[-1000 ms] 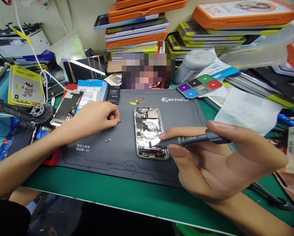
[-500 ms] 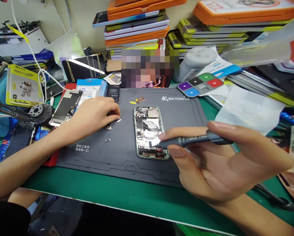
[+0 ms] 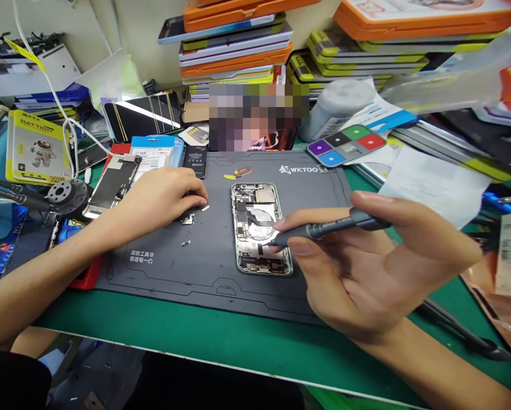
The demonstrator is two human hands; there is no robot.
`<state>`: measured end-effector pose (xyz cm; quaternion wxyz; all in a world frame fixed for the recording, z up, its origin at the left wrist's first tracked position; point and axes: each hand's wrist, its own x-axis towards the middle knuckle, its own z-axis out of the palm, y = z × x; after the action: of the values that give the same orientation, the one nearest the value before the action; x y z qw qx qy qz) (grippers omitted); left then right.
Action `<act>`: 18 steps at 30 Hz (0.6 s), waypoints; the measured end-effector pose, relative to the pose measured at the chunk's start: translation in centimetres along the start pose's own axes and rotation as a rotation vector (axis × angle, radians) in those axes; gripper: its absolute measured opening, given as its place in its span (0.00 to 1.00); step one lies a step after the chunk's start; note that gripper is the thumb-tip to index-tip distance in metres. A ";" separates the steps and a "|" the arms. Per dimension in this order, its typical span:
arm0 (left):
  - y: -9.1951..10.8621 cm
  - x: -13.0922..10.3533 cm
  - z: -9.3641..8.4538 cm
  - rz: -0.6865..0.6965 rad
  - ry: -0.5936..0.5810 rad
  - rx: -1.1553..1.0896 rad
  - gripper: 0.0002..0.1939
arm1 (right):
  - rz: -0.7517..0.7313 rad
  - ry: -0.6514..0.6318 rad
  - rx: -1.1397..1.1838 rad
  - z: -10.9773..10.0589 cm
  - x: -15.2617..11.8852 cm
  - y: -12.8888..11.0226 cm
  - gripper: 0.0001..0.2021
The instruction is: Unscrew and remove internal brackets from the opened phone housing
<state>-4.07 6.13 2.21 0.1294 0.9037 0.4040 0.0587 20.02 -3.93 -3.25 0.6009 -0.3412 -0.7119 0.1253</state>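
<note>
An opened phone (image 3: 255, 250) lies on a dark grey work mat (image 3: 187, 285), its boards and round coil exposed. My right hand (image 3: 366, 273) grips a dark grey screwdriver (image 3: 323, 229) between thumb and fingers, the end slanting down over the phone's lower right part. Whether the tip touches a screw I cannot tell. Left of the phone, my left hand (image 3: 170, 193) rests on the mat with its fingers curled together; what is in them, if anything, is hidden. Close to its fingertips lie a small silvery strip (image 3: 205, 208) and a small metal bracket (image 3: 187, 218). Another small part (image 3: 185, 243) lies nearer me.
A detached phone screen (image 3: 112, 185) lies left of my forearm, near a jointed metal arm (image 3: 67, 196). Behind the mat are a black battery (image 3: 196, 161), a coloured-square pad (image 3: 347, 145) and stacked boxes (image 3: 236, 57). A dark tool (image 3: 464, 330) lies at right.
My right hand has shifted a little to the left, and the screwdriver's back end sits slightly higher. My left hand stays nearly in place. The whole view has drifted slightly.
</note>
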 end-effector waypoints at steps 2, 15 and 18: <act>0.4 -0.1 -0.1 -0.005 0.051 -0.003 0.09 | 0.054 -0.006 0.019 0.2 0.0 0.1 0.37; 4.0 -1.3 0.9 0.023 0.045 0.016 0.09 | 0.164 -0.186 0.098 1.3 -0.8 1.2 0.36; 3.9 -1.3 1.4 0.043 0.047 0.002 0.08 | 0.136 -0.191 0.050 1.3 -0.9 1.2 0.37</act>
<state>-1.81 2.41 1.97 0.1175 0.9107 0.3873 0.0821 19.25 -3.29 -4.96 0.5287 -0.3601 -0.7379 0.2152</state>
